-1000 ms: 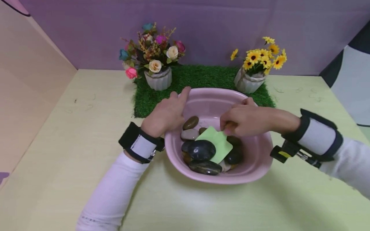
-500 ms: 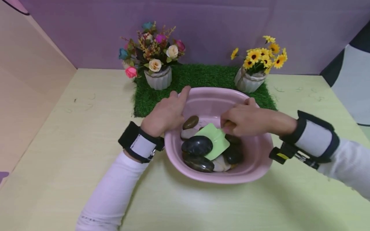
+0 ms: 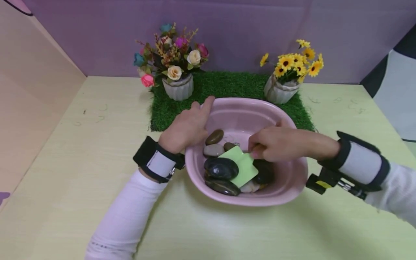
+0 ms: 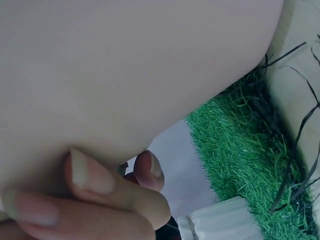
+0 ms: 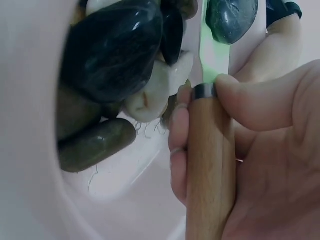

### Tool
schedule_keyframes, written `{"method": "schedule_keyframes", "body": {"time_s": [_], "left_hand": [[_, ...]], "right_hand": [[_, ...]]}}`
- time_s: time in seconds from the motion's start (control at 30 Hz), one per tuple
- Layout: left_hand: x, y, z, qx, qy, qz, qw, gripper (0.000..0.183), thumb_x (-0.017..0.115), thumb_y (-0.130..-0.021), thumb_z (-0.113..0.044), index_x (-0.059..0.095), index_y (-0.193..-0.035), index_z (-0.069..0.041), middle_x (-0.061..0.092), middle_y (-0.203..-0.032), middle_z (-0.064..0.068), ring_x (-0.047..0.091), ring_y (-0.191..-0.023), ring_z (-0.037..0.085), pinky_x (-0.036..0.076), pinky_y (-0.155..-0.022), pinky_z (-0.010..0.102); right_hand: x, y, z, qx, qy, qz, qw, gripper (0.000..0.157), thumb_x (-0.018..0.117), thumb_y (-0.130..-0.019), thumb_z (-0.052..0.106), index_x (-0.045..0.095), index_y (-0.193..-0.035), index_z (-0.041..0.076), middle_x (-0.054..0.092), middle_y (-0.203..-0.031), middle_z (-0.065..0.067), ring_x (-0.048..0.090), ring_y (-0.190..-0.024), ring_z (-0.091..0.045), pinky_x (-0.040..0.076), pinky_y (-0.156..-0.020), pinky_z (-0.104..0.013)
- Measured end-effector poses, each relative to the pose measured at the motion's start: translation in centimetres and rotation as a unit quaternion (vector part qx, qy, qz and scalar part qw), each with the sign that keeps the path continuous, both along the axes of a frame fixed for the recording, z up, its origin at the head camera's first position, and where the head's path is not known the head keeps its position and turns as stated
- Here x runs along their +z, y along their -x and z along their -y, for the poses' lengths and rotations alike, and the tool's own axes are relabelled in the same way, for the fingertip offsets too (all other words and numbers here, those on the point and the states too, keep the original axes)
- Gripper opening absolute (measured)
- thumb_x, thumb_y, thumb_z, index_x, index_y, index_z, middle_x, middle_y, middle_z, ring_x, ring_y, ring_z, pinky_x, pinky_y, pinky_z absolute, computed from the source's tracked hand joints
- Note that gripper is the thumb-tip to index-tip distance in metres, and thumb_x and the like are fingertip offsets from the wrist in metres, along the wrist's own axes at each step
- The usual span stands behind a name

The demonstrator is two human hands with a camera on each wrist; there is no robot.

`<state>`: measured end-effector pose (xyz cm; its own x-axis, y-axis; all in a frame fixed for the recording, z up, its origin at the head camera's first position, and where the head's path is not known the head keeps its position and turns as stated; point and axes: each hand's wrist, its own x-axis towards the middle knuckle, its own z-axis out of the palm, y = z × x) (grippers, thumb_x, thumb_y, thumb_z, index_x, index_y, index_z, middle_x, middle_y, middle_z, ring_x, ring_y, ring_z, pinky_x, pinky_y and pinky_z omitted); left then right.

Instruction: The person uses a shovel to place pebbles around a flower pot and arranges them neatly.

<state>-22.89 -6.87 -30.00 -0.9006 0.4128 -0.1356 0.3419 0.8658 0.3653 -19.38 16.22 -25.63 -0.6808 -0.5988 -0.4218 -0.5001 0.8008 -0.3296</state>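
My right hand (image 3: 276,142) grips the wooden handle (image 5: 211,165) of a small garden shovel, reaching into an oval pink basin (image 3: 297,180). The shovel's flat light-green blade (image 3: 242,168) slopes over the stones. A glossy black stone (image 3: 221,168) overlaps the blade's left edge; the right wrist view shows this dark stone (image 5: 232,20) against the blade. My left hand (image 3: 186,131) holds the basin's left rim, index finger stretched along it. In the left wrist view its curled fingers (image 4: 100,180) press against the basin's outer wall (image 4: 130,65).
Several brown, grey, white and black stones lie in the basin, such as a brown stone (image 3: 214,137). Behind it, artificial grass (image 3: 227,83) bears a pot of mixed flowers (image 3: 178,88) and a pot of yellow flowers (image 3: 281,92). A purple backdrop (image 3: 234,36) closes off the back.
The right hand and shovel have shifted slightly toward the near side over the last half second, with the blade covering more of a pale stone. The black stone has shifted slightly left over the second.
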Motion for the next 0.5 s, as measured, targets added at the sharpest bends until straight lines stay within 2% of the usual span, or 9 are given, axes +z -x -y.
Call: {"method": "schedule_keyframes", "body": {"time_s": [0.13, 0.23, 0.3, 0.5], "left_hand": [[0.0, 0.0, 0.0, 0.002, 0.004, -0.001, 1.0000, 0.078, 0.057, -0.096, -0.018, 0.009, -0.158, -0.020, 0.048, -0.131, 0.025, 0.062, -0.095, 0.037, 0.056, -0.075, 0.044], [0.0, 0.0, 0.0, 0.000, 0.004, 0.002, 1.0000, 0.078, 0.055, -0.096, -0.016, 0.008, -0.158, -0.020, 0.048, -0.132, 0.025, 0.062, -0.095, 0.036, 0.055, -0.076, 0.045], [0.0, 0.0, 0.0, -0.002, 0.003, 0.005, 1.0000, 0.078, 0.055, -0.097, -0.017, 0.007, -0.159, -0.021, 0.047, -0.133, 0.025, 0.061, -0.096, 0.036, 0.055, -0.076, 0.044], [0.0, 0.0, 0.0, -0.001, 0.000, 0.007, 1.0000, 0.079, 0.056, -0.097, -0.016, 0.007, -0.159, -0.022, 0.046, -0.133, 0.024, 0.061, -0.094, 0.034, 0.055, -0.074, 0.043]], "right_hand": [[-0.1, 0.0, -0.2, -0.002, 0.009, 0.030, 1.000, 0.019, 0.059, -0.097, 0.028, 0.071, -0.109, 0.019, 0.069, -0.097, 0.009, 0.059, -0.090, -0.008, 0.036, -0.100, -0.054], [-0.1, 0.0, -0.5, -0.024, 0.028, 0.067, 0.997, 0.024, 0.057, -0.098, 0.026, 0.069, -0.115, 0.014, 0.069, -0.103, 0.005, 0.061, -0.096, -0.010, 0.045, -0.099, -0.048], [0.0, -0.1, -0.7, -0.036, 0.038, 0.086, 0.995, 0.024, 0.056, -0.099, 0.024, 0.068, -0.115, 0.012, 0.068, -0.103, 0.003, 0.060, -0.095, -0.011, 0.050, -0.093, -0.041], [0.1, -0.1, -1.2, -0.053, 0.042, 0.097, 0.993, 0.025, 0.054, -0.099, 0.025, 0.067, -0.116, 0.014, 0.067, -0.101, 0.002, 0.059, -0.093, -0.012, 0.048, -0.089, -0.036]]}}
